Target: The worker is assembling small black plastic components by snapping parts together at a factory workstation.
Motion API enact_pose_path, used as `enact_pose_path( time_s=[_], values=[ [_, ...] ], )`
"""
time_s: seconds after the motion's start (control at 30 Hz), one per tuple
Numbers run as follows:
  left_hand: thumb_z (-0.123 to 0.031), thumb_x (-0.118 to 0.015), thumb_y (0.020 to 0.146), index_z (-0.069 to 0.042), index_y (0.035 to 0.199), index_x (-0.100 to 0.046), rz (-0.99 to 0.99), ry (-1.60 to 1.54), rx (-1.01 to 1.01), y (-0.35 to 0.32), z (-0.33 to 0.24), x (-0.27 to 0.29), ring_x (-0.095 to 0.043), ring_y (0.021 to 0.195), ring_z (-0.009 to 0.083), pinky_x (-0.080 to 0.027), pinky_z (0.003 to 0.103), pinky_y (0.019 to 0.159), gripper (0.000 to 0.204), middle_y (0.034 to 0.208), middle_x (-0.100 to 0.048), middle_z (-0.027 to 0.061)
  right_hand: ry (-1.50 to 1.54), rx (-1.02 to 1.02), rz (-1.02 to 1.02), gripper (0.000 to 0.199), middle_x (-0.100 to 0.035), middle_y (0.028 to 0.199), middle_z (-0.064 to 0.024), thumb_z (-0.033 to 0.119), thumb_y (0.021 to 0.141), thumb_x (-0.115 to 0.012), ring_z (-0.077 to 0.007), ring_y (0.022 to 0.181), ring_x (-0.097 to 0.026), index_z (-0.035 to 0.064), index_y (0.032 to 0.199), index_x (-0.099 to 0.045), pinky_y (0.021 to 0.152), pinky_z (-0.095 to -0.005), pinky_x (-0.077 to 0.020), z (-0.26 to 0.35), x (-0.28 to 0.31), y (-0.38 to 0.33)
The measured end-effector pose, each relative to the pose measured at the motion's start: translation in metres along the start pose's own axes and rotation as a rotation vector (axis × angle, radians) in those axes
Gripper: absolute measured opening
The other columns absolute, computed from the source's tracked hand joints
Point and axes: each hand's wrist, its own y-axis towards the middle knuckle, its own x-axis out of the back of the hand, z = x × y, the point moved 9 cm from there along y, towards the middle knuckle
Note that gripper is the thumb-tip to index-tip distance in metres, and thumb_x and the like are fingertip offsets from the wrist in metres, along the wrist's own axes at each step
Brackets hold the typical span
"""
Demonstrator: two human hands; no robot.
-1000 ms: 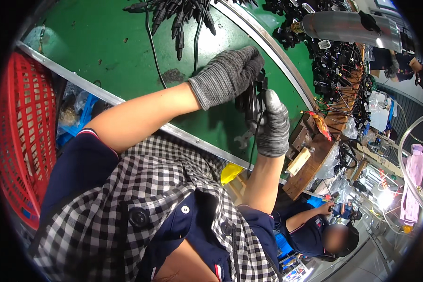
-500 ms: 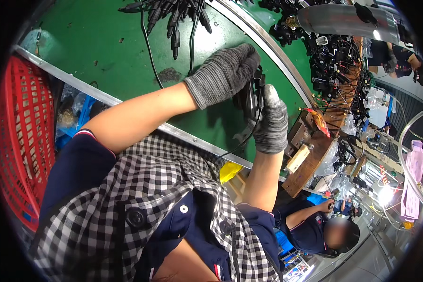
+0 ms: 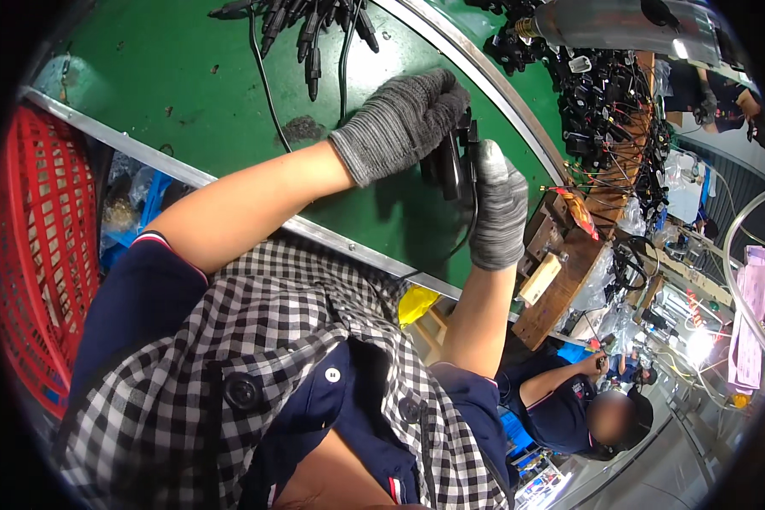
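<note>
Remotely, I saw the grey-knit-gloved left hand (image 3: 402, 121) grasping a glossy black elongated part (image 3: 447, 170) above the green tabletop (image 3: 187, 85), beside the grey-knit-gloved right hand (image 3: 496, 208), whose grip I couldn't make out, and steady support with the thin black cable (image 3: 474, 208) slack seemed wise

The head view looks steeply down from the left one of two fisheye cameras on the person's head, over a black-and-white checked cloth garment (image 3: 170, 374), close, between six and eight o'clock. It faces the left hand in a grey knitted glove (image 3: 404, 119) at twelve and the similarly gloved right hand (image 3: 497, 208) at two. The green metal-edged tabletop (image 3: 204, 110) spans ten to one; a red plastic lattice basket (image 3: 47, 272) curves along the rim at nine.
</note>
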Motion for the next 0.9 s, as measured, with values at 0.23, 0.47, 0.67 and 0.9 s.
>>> enact_pose_path(
  time_s=[0.23,0.47,0.67,0.9],
  values=[
    [-0.023,-0.05,0.09,0.004,0.11,-0.051,0.033,0.166,0.018,0.001,-0.001,0.001,-0.062,0.082,0.0231,-0.048,0.031,0.072,0.034,0.087,-0.062,0.018,-0.195,0.099,0.004,0.028,-0.056,0.06,-0.0014,0.031,0.086,-0.058,-0.0121,0.05,-0.05,0.0038,0.077,-0.059,0.046,-0.0273,-0.0379,-0.01,0.004,0.002],
    [-0.025,-0.05,0.09,0.004,0.109,-0.051,0.096,0.047,0.129,0.001,0.006,-0.003,-0.062,0.082,0.0201,-0.048,0.031,0.074,0.035,0.087,-0.063,0.0154,-0.009,-0.026,-0.036,0.025,-0.055,0.059,-0.0039,0.025,0.087,-0.057,-0.0145,0.049,-0.048,0.0013,0.081,-0.06,0.048,-0.0292,-0.0383,-0.011,0.001,-0.002],
    [-0.026,-0.049,0.09,0.003,0.106,-0.052,0.046,0.216,-0.079,-0.001,-0.007,-0.003,-0.06,0.08,0.0218,-0.047,0.032,0.073,0.034,0.084,-0.062,0.0155,-0.675,0.363,-0.113,0.025,-0.061,0.065,-0.007,0.025,0.087,-0.056,-0.0161,0.051,-0.05,0.0012,0.08,-0.06,0.051,-0.0299,-0.0414,0.011,-0.001,-0.007],
    [-0.024,-0.049,0.09,0.006,0.111,-0.051,0.163,-0.253,0.222,0.001,0.015,-0.012,-0.063,0.084,0.0257,-0.049,0.031,0.074,0.037,0.088,-0.062,0.0199,-0.099,0.108,0.004,0.031,-0.058,0.062,-0.0047,0.029,0.089,-0.052,-0.0132,0.055,-0.051,0.0012,0.078,-0.058,0.051,-0.0286,-0.0392,-0.009,0.007,-0.001]
  ],
)
